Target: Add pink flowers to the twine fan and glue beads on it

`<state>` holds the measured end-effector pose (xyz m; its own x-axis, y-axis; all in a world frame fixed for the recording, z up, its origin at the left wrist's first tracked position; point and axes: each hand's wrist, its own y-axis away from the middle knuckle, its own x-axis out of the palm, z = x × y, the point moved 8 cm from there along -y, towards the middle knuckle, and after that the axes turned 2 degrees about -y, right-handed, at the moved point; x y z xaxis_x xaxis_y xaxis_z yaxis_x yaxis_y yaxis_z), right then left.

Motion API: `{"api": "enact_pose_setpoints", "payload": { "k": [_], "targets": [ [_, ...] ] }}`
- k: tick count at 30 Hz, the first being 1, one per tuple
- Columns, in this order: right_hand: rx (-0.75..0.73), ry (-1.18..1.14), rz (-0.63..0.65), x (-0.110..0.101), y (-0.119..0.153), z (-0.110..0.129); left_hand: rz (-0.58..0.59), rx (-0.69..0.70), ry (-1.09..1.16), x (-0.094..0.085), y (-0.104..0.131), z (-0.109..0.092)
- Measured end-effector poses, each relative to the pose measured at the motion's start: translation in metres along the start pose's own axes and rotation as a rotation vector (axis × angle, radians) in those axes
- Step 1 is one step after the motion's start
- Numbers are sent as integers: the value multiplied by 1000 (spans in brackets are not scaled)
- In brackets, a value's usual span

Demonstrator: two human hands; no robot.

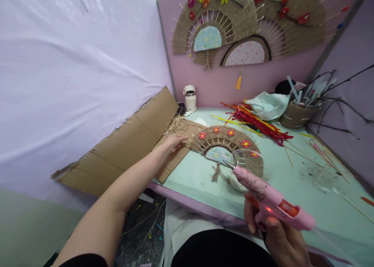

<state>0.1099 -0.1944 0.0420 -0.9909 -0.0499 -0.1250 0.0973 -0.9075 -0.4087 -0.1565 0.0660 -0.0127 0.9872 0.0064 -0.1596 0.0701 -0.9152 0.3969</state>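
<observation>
In the head view my right hand (280, 236) is wrapped around a pink hot glue gun (263, 187), whose small light glows red. Its metal nozzle points up and left, in front of a woven twine fan (233, 136) that lies on the table. Red flowers with yellow centres dot the fan, and a pale blue floral half-circle (218, 154) fills its inner curve. A twine tassel (216, 173) hangs toward me. My left hand (174, 142) reaches over brown cardboard beside the fan's left end, fingers stretched out. Whether its fingertips touch the fan I cannot tell.
Loose twine (177, 125) lies on the cardboard (117, 146) at left. A clear round bowl (267, 173) sits partly behind the glue gun. Pipe cleaners (257, 123), a pot of tools and twigs (299, 113), thin sticks and a white bottle (191, 99) stand around. Finished fans hang behind.
</observation>
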Motion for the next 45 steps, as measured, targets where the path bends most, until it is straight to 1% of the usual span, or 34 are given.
{"api": "enact_pose_setpoints", "payload": {
  "k": [6, 11, 16, 22, 29, 36, 42, 45],
  "targets": [
    [39, -22, 25, -1, 5, -12, -22, 34, -60, -1, 5, -3],
    [54, -40, -1, -3, 6, -15, -31, 46, -90, -2, 4, -3],
    [64, -18, 13, -1, 6, -13, -36, 57, -115, -4, -1, 1],
    [25, -30, 15, -1, 3, -7, -35, 61, -138, -4, -4, 2],
    [38, -55, 0, 0, 4, -9, -35, 60, -152, -3, -2, 2],
    [59, -39, -11, -1, 3, -10, -27, 66, -119, -1, 4, -2],
    [49, -51, -39, 0, 3, -6, 23, 83, -90, 1, 8, -3],
    [55, -81, -60, -7, 4, -10, 58, 92, -82, -1, 10, -2]
  ]
}}
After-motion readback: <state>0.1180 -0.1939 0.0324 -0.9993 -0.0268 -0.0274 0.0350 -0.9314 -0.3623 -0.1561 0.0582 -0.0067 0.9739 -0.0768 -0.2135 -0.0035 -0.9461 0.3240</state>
